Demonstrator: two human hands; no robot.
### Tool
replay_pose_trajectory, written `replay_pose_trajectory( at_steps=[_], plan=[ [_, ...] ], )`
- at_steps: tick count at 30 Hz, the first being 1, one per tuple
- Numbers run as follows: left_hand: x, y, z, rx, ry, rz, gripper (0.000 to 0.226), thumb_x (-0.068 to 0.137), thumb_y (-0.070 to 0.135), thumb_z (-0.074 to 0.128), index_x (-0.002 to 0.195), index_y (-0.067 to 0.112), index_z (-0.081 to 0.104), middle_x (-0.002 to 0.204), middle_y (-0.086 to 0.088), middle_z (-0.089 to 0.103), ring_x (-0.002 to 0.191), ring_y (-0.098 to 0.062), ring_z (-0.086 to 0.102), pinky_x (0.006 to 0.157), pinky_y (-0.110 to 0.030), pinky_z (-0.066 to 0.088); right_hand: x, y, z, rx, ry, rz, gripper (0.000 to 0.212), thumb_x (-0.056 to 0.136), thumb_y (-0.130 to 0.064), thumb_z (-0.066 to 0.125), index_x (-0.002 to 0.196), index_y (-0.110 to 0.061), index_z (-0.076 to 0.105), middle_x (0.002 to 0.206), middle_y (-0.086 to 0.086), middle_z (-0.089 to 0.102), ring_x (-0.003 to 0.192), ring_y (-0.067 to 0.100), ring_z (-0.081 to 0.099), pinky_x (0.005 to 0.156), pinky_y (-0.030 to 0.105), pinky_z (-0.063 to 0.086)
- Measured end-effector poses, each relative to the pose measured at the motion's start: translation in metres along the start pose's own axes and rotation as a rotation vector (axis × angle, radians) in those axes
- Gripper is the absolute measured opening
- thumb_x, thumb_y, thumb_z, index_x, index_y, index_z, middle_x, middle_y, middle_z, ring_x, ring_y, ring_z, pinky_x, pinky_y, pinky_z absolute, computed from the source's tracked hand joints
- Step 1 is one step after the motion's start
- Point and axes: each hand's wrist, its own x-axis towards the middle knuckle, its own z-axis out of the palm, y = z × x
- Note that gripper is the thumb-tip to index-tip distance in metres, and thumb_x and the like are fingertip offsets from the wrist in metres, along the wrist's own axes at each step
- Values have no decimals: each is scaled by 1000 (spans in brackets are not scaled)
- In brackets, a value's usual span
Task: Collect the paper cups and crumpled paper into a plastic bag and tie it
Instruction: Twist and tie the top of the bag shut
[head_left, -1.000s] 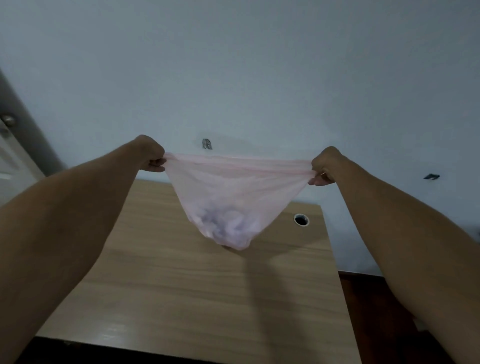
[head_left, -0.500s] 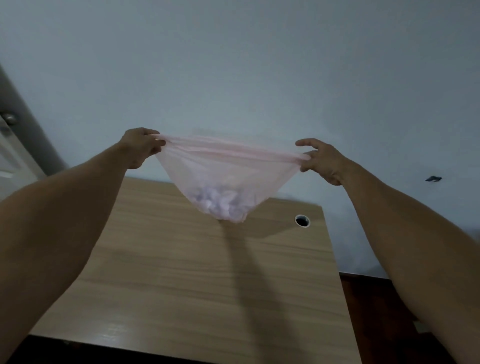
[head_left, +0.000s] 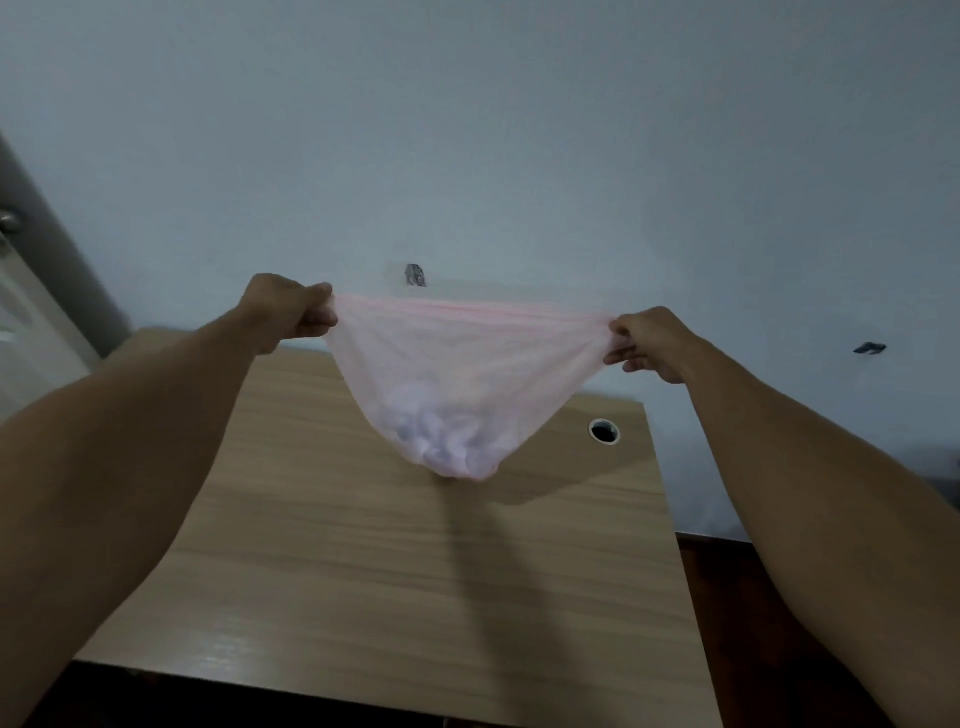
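Note:
A thin pink plastic bag (head_left: 467, 364) hangs in the air above the wooden table (head_left: 363, 571), stretched wide between both hands. My left hand (head_left: 291, 309) grips its left top corner in a fist. My right hand (head_left: 647, 340) pinches the right top corner. Whitish crumpled paper and cups (head_left: 447, 441) show faintly through the bag's sagging bottom; single items cannot be told apart. The bag's bottom hangs just above the tabletop.
A round cable hole (head_left: 604, 431) sits near the table's far right corner. A pale wall stands right behind the table, with a door and knob (head_left: 10, 223) at the far left. Dark floor shows to the right of the table.
The bag was flicked upward half a second ago with my right fingers partly spread; now it has dropped back down and my right hand pinches the corner again.

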Motion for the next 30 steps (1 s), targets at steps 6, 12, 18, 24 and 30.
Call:
replay_pose_trajectory(
  at_steps=[6, 12, 18, 24, 30],
  plan=[
    [5, -31, 26, 170, 176, -203, 22, 91, 8, 73, 74, 1, 60, 68, -14, 64, 43, -19, 60, 58, -32, 61, -10, 20, 24, -89, 65, 239, 19, 85, -6, 48, 103, -2, 55, 90, 20, 63, 62, 30, 69, 48, 26, 38],
    [-24, -52, 87, 567, 277, 389, 62, 93, 42, 65, 140, 5, 48, 152, -20, 39, 133, -38, 48, 110, -47, 40, -6, 31, 45, -93, 77, 278, 25, 78, -2, 42, 98, 2, 58, 83, 24, 68, 51, 28, 67, 53, 27, 40],
    [-44, -95, 147, 1186, -322, 820, 71, 99, 55, 46, 158, 20, 28, 161, -4, 38, 155, -23, 20, 124, -52, -5, -12, 31, 50, -95, 48, 280, 27, 81, -6, 44, 102, 1, 61, 78, 20, 68, 52, 26, 67, 57, 28, 48],
    [-39, -85, 148, 1008, -308, 797, 26, 108, 33, 36, 102, 13, 51, 97, -6, 57, 96, -33, 60, 90, -42, 33, -3, 44, 53, -481, 243, 149, 30, 91, -30, 55, 110, -6, 58, 124, 20, 62, 93, 33, 65, 82, 39, 51],
    [-35, -67, 157, 1001, -374, 674, 37, 105, 32, 26, 84, 12, 48, 88, -5, 52, 92, -28, 53, 96, -44, 34, -13, 35, 125, -862, -54, -681, 51, 96, -24, 51, 146, -20, 45, 146, 6, 52, 135, 29, 43, 110, 44, 26]
  ],
)
